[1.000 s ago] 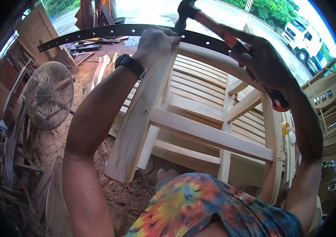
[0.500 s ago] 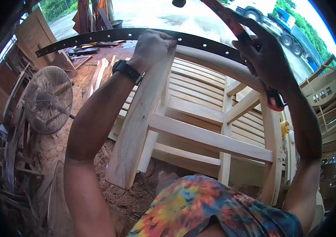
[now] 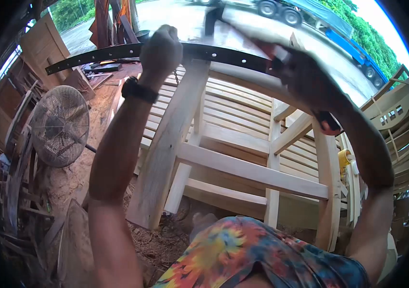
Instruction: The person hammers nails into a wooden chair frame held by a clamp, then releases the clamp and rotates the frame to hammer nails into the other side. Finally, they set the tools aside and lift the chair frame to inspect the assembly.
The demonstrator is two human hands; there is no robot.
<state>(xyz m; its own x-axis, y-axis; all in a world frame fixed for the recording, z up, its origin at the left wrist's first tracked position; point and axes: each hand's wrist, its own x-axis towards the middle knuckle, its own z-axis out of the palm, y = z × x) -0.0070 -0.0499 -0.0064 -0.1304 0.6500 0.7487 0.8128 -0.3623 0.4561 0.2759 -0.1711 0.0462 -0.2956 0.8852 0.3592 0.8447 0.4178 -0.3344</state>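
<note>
My right hand (image 3: 307,77) is wrapped round the red-and-black handle of a hammer (image 3: 257,44). The blurred dark hammer head is raised above the far edge of a pale wooden frame (image 3: 252,165). Along that edge runs a long, dark, curved strip (image 3: 98,55) with a row of holes or light dots. My left hand (image 3: 162,53) is a closed fist in front of the strip, left of the frame's thick post (image 3: 166,144). Its fingers curl away from me, hiding what they hold, if anything. A thin dark twisted piece (image 3: 176,77) shows just below the fist.
A round caged fan (image 3: 60,126) stands at the left among leaning boards. Slatted wood (image 3: 238,103) lies beneath the frame. Curved wooden parts (image 3: 396,113) are stacked at the right. Outside, a truck (image 3: 324,24) is on the road. Sawdust covers the floor.
My left hand has moved left and up from the post's end, from a pinch to a fist. The hammer head has swung lower in view. The truck has moved along the road.
</note>
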